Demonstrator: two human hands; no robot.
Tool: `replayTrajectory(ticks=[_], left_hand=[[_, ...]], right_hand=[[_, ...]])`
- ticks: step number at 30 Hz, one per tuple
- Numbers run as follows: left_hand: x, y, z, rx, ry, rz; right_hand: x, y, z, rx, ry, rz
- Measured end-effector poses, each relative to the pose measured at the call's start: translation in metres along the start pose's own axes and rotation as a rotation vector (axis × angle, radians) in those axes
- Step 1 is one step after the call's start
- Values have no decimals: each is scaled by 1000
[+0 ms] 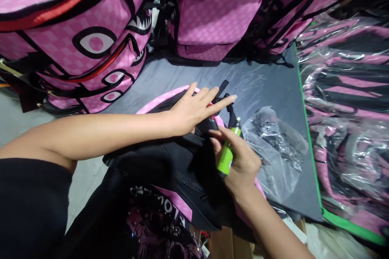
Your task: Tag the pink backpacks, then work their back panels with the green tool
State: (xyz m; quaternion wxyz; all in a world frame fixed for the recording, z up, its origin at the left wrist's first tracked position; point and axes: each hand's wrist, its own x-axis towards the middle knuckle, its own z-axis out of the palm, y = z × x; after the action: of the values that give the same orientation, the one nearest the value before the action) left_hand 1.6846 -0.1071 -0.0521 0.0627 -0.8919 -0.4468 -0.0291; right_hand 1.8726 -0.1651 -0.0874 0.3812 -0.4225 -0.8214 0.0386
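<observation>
A black backpack with pink trim lies across the table's near edge and my lap, its black back panel facing up. My left hand rests flat on its upper part, fingers spread, close to a black strap end. In my right hand is a bright green tube-shaped tool with black ends and a pale tip pointing away from me. The fingers curl round it near the pink edge; its exact kind is unclear. Just right of this hand lies a clear plastic bag.
Pink checkered backpacks with eye and teeth prints stand at the left, and another pink backpack at the back. Several plastic-wrapped backpacks are stacked at the right. The grey table has a green edge. A cardboard box sits below.
</observation>
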Motion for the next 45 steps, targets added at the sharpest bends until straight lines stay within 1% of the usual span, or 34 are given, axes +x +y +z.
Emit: replayTrajectory(ticks=[1, 3, 6, 8, 10, 12, 14, 16, 20, 24, 27, 29, 30, 32, 34, 36, 38, 39, 42, 44, 45], left_hand=[[1, -1, 2, 3, 1, -5], [3, -2, 6, 11, 7, -20], [4, -1, 9, 4, 25, -31], [4, 0, 9, -13, 33, -51], [4, 2, 11, -26, 34, -93], [3, 2, 15, -33, 35, -139], [4, 2, 19, -49, 32, -163], [4, 2, 24, -64, 12, -160], [5, 1, 29, -52, -20, -127], [5, 1, 31, -29, 19, -164], [7, 0, 32, -41, 38, -177], [8, -1, 31, -56, 40, -178], [8, -2, 31, -61, 42, -179], [8, -2, 30, -66, 50, -182], [8, -3, 31, -70, 60, -181], [7, -3, 31, -74, 65, -185], [7, -3, 31, -73, 65, -194], [7, -2, 31, -71, 65, -200], [7, -1, 28, -64, 60, -211], [7, 0, 26, -67, 55, -218], [7, 0, 24, -68, 53, -221]], right_hand=[[2, 3, 2, -64, 14, -14], [10, 10, 4, -181, -12, -4], [26, 15, 6, -293, -125, 62], [37, 16, 11, -333, -214, 94], [45, 15, 21, -338, -297, 108], [47, 14, 33, -348, -342, 124], [47, 12, 44, -379, -351, 151], [45, 11, 49, -408, -360, 174], [41, 8, 47, -427, -407, 178], [41, 10, 46, -425, -415, 192], [43, 16, 48, -401, -412, 169], [44, 21, 42, -371, -399, 125], [43, 22, 36, -349, -380, 97], [40, 23, 17, -281, -324, 44], [33, 22, -7, -191, -277, 15], [27, 20, -28, -75, -296, 43], [26, 17, -38, 59, -361, 153], [28, 15, -39, 136, -403, 229], [45, 12, -28, 335, -580, 443], [59, 11, -17, 369, -728, 480], [64, 11, -14, 347, -781, 458]])
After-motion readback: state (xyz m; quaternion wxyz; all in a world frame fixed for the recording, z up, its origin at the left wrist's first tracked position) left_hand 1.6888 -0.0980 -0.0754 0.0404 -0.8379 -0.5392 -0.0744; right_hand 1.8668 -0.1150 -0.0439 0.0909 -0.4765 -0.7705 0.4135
